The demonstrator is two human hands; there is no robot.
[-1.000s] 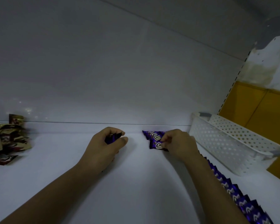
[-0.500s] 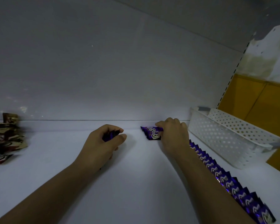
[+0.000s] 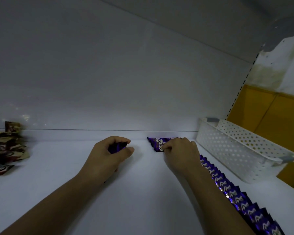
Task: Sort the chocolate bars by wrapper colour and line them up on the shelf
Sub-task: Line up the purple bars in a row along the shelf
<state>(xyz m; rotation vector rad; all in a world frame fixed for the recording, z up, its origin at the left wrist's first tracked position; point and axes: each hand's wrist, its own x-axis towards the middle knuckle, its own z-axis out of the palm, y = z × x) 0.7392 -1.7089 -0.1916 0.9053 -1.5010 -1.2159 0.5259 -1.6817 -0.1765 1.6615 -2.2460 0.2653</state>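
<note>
A long row of purple chocolate bars (image 3: 227, 189) runs along the white shelf (image 3: 143, 192) from the front right toward the back wall, partly hidden by my right forearm. My right hand (image 3: 180, 155) rests at the row's far end, fingertips pinching the last purple bar (image 3: 157, 144) near the back wall. My left hand (image 3: 107, 153) sits mid-shelf, fingers curled around a few purple bars (image 3: 116, 147) that poke out between thumb and fingers.
A pile of brown and gold wrapped bars (image 3: 5, 150) lies at the far left by the back wall. A white perforated basket (image 3: 236, 148) stands on the right, just beyond the purple row. Yellow panels show behind it.
My right hand has slid slightly forward from the back wall along the end of the purple row. The left hand has stayed in place, still closed on its bars.
</note>
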